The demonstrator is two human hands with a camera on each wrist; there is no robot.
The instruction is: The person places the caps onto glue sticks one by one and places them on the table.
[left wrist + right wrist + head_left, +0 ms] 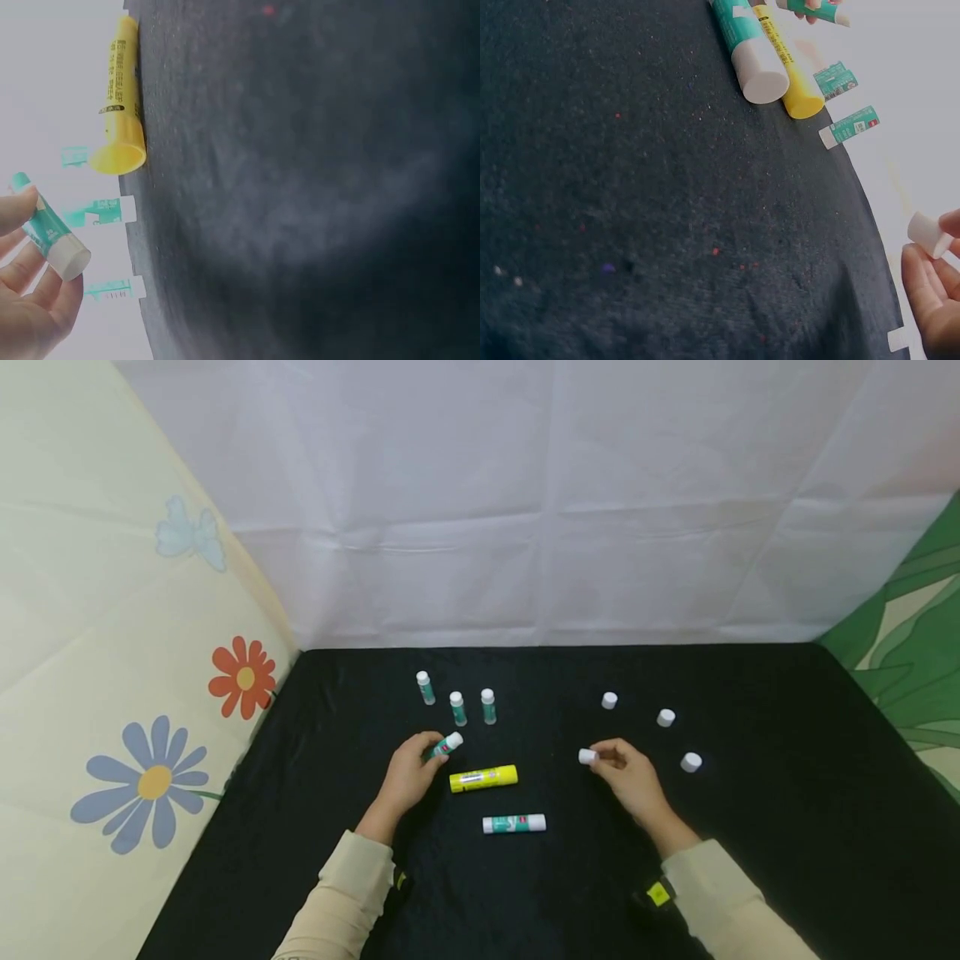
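Observation:
My left hand [408, 772] grips a small green-and-white glue stick [447, 744] and holds it tilted, white end up and to the right. In the left wrist view the thumb and fingers pinch the green barrel of this glue stick [46, 225]. On the other side, my right hand [628, 777] pinches a white cap [587, 757] between thumb and fingertips; the right wrist view shows the same cap [928, 235]. A yellow glue stick [483, 778] lies just to the right of the left hand. Nearer me lies a larger green-and-white glue stick [514, 823].
Three small green-and-white glue sticks, one of them the middle glue stick [458, 708], stand upright behind the left hand. Three white caps, among them the nearest cap [691, 762], sit around the right hand's far side. Black cloth [577, 893] covers the table; a white sheet [450, 527] hangs behind.

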